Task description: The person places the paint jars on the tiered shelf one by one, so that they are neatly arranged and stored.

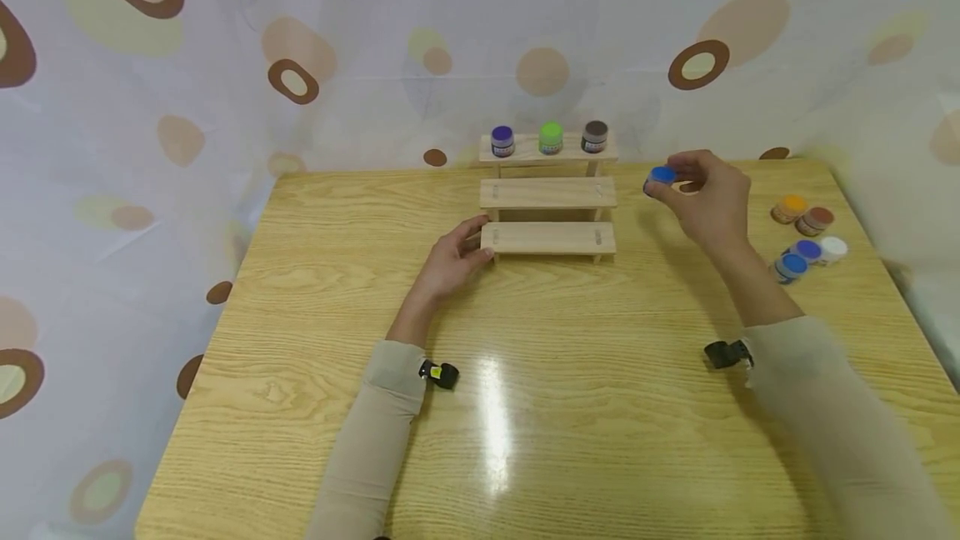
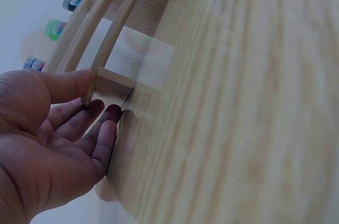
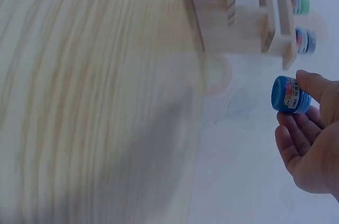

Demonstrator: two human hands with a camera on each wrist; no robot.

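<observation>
The small round blue-lidded paint pot [image 1: 661, 177] is up in the air just right of the three-tiered pale wooden step rack [image 1: 548, 194], level with its middle tier, pinched between thumb and fingertips of the right hand [image 1: 708, 198]; that grip is closed round the pot's sides. The left hand [image 1: 453, 261] lies with relaxed fingers against the left end of the rack's lowest tier, thumb on the board's end, pinching nothing. On the top tier stand a purple-lidded pot [image 1: 502, 140], a green-lidded pot [image 1: 551, 137] and a brown-lidded pot [image 1: 595, 136]; the two lower tiers are bare. A cluster of spare pots [image 1: 808, 236] sits near the right edge of the light wood-grain surface [image 1: 525, 407], well apart from the rack, and the wide front of the surface lies open
</observation>
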